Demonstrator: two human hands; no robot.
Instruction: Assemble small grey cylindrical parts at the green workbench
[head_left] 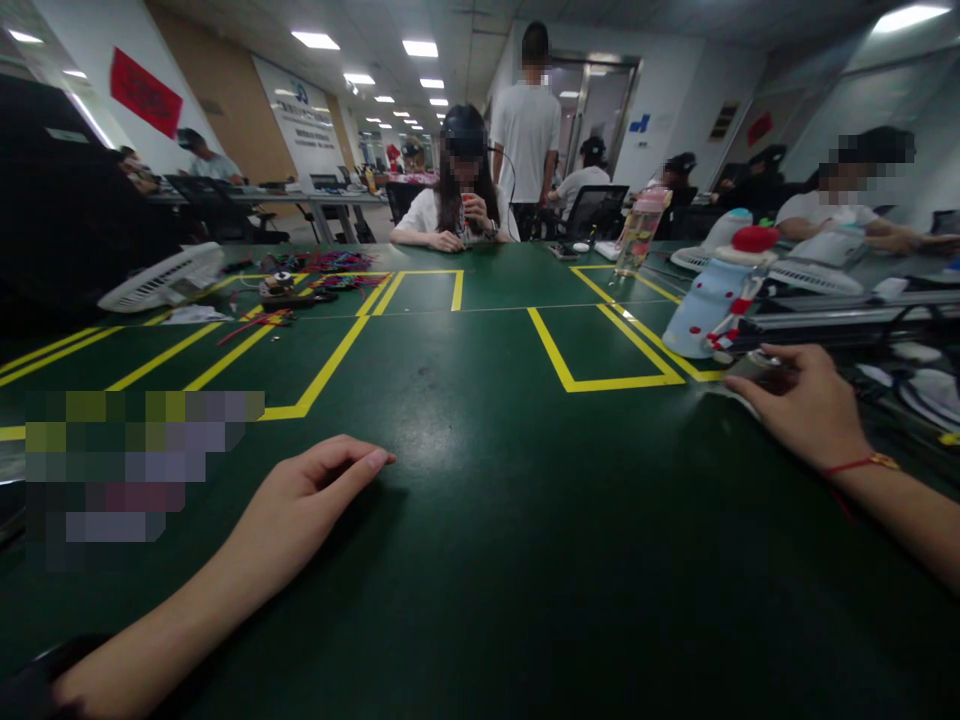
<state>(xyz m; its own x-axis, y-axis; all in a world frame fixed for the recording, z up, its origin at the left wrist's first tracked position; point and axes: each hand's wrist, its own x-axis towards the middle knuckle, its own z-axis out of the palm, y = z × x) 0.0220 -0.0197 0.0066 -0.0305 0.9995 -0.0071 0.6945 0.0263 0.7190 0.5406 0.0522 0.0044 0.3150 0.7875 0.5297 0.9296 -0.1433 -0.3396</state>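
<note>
My left hand [322,485] rests low over the green table [480,560], fingers bent and closed with the thumb against them. Nothing shows in it. At the right, my right hand [814,405] is closed around a small grey cylinder [754,368], whose exact kind I cannot make out. A white piece [727,395], perhaps paper, lies just below that hand. Beyond the cylinder stands a light blue bottle [697,310] with a red top and a red-and-white strap.
Yellow tape [622,384] marks out areas on the table. Tangled wires [330,265] and a white fan [165,280] lie at the far left. A clear bottle [641,235] stands far right, near metal rails [847,325] and cables. Across the table sits a person [465,190].
</note>
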